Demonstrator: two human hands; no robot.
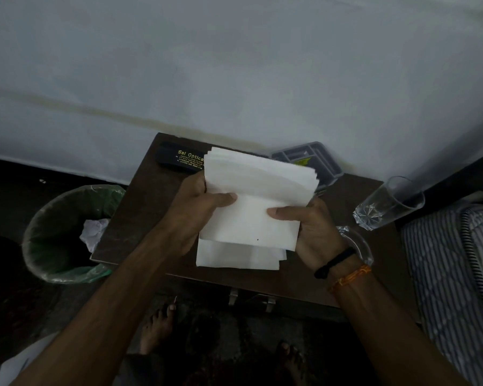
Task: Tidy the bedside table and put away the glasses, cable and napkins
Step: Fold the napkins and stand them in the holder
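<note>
A stack of white napkins [251, 215] is held above the dark brown bedside table [140, 218]. My left hand [195, 210] grips the stack's left edge, thumb on top. My right hand [310, 227] grips the right edge, thumb pressed on the front sheet. The upper sheets fan away from me. A black glasses case [176, 158] with gold lettering lies at the table's far left corner, partly hidden by the napkins. No cable is in sight.
A grey lidded plastic box [315, 160] sits at the table's back, by the white wall. A clear drinking glass [388, 204] stands at the right edge. A bin [64, 235] with a green liner stands left of the table. Striped bedding [455, 274] lies at right.
</note>
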